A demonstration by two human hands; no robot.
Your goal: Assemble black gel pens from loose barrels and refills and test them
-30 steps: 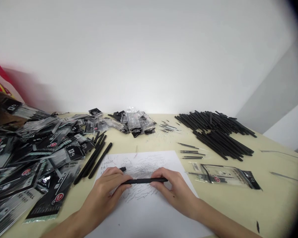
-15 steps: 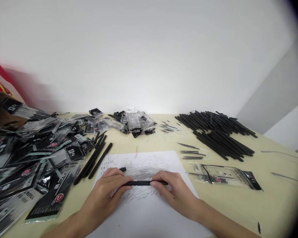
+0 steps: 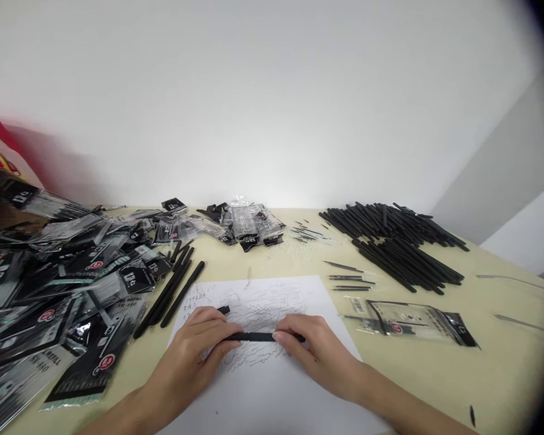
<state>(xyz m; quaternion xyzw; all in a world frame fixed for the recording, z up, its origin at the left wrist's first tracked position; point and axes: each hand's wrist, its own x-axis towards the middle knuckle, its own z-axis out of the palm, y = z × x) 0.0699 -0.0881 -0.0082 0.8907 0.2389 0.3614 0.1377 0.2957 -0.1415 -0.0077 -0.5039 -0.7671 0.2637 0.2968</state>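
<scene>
Above the sheet of paper [image 3: 272,393], a black pen [image 3: 258,336] lies level between my two hands. My left hand [image 3: 204,338] is closed around its left part, thumb and forefinger pinching it. A short black piece, perhaps a pen cap [image 3: 224,310], pokes out beyond the fingers of this hand; the rest of it is hidden. My right hand [image 3: 306,343] pinches the pen's right end, with the tip just showing past the fingers. Dark scribbled lines cover the upper half of the paper.
Packets of pen refills [image 3: 104,338] are heaped at the left. Several black pens [image 3: 181,296] lie beside them. More black pens [image 3: 403,263] are piled at the back right, near loose refills [image 3: 349,279] and an opened packet [image 3: 412,320]. Clear wrappers [image 3: 249,220] sit by the wall.
Almost nothing differs. My right hand has shifted very slightly left along with the pen's right end; both hands keep their grip.
</scene>
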